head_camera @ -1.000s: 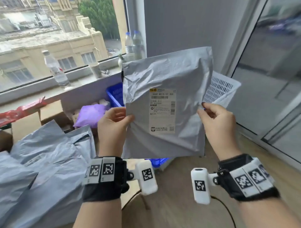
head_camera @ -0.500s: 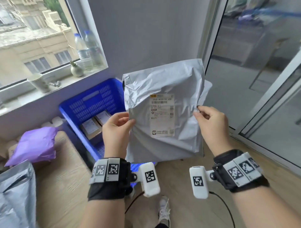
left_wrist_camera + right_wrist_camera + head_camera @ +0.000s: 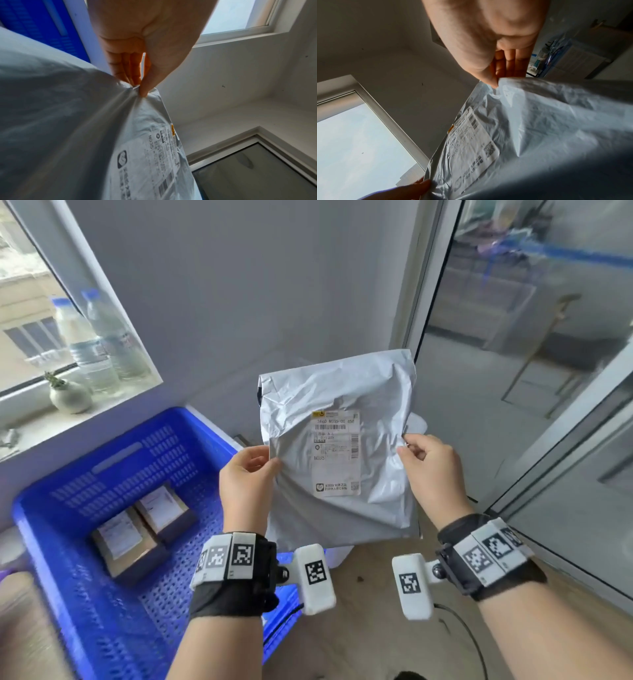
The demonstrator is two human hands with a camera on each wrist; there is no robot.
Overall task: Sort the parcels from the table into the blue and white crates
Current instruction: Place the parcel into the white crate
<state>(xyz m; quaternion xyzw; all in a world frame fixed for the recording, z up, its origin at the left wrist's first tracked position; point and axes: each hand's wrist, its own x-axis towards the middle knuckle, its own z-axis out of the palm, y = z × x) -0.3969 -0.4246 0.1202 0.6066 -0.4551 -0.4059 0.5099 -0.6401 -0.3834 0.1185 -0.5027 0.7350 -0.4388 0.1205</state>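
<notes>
Crinkled grey plastic mailer parcel (image 3: 337, 446) with white shipping label (image 3: 335, 453) held upright in air, just right of blue perforated plastic crate (image 3: 113, 467). Left hand (image 3: 245, 486) pinches parcel's left edge; right hand (image 3: 433, 470) pinches right edge. Two brown labelled boxes (image 3: 144, 529) lie inside crate.

Grey parcel (image 3: 337, 392), white label (image 3: 335, 453); perforated blue crate (image 3: 113, 474)

One grey parcel bag (image 3: 337, 446) is up in the air. Just left of it is one blue crate (image 3: 85, 604) with two brown boxes (image 3: 144, 529) inside. Two bottles (image 3: 99, 347) and one little pot (image 3: 70, 397) stand behind the crate.
</notes>
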